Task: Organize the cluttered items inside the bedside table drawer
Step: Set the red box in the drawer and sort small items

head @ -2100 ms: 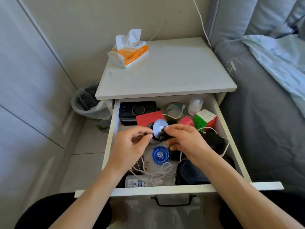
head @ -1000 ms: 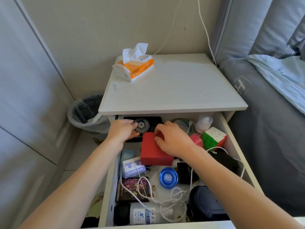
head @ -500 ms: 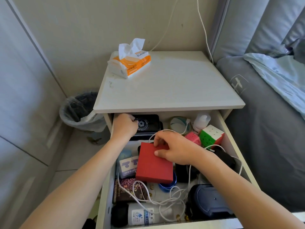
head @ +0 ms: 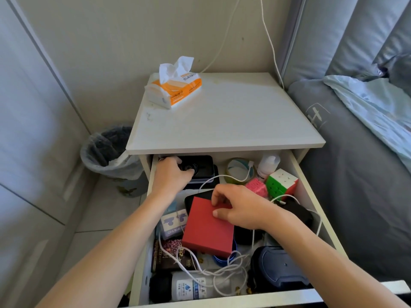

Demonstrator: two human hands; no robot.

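Two hands are inside the open drawer point(head: 311, 210) of the bedside table point(head: 222, 121). At about ten o'clock in the drawer, tucked half under the tabletop, the left hand point(head: 170, 174) has its fingers curled over a round dark disc point(head: 189, 167) that sits on a black box point(head: 200, 168) in the back corner; whether it truly pinches the disc or just rests on it, I cannot tell. The right hand point(head: 235, 210) is near the centre, thumb on top of a red box point(head: 206, 230) and fingers bent over its far edge, holding it. That red box lies tilted over a black flat item point(head: 195, 200) and a blue round object point(head: 224, 256), just beside a small blue-and-white carton point(head: 172, 223) at nine o'clock.

Toward twelve o'clock stands a tape roll point(head: 239, 171), with a small white bottle point(head: 268, 164) next to it at one o'clock. A pink cube point(head: 258, 187) and a coloured puzzle cube point(head: 281, 182) sit touching at about two o'clock. White cable point(head: 222, 271) loops across the near half. At seven o'clock lie a dark patterned packet point(head: 169, 254) and a white bottle with a black cap point(head: 191, 287); a dark blue case point(head: 278, 267) fills five o'clock.

On the tabletop, a tissue pack point(head: 175, 88) rests at the far left corner. A lined bin point(head: 109, 152) stands on the floor to the left.
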